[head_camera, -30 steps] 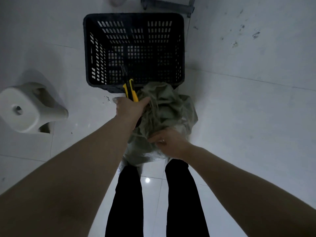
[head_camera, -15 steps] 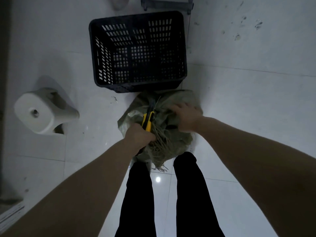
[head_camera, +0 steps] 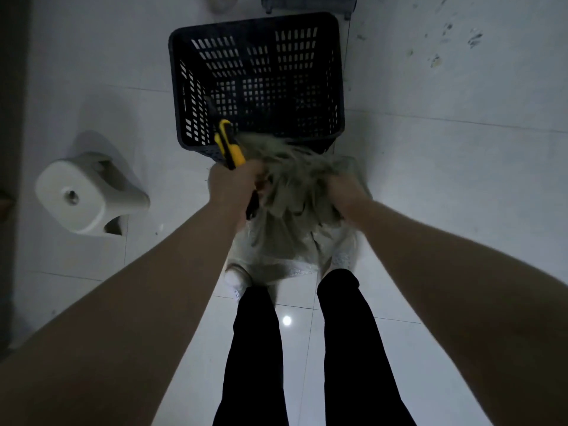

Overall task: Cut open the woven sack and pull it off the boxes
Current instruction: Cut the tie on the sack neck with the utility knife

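Two legs (head_camera: 255, 348) in black stand on the glossy tiled floor (head_camera: 430, 210), and right at the feet slumps the sack (head_camera: 292, 229), a limp grey-green woven heap between shoes and crate. Both hands are bunched into its top. The left hand (head_camera: 233, 186) is fisted round the weave and the knife (head_camera: 229, 146) together, its yellow body jutting away from the cloth, probably kept clear for the pull. The right hand (head_camera: 344, 192) clutches the opposite frayed edge, threads fanning loose along the cut. The boxes? Hidden under fabric, I can't make them out. Beyond sits a black lattice crate (head_camera: 258, 81), and a rounded pale plastic stool (head_camera: 89, 195) is off left.
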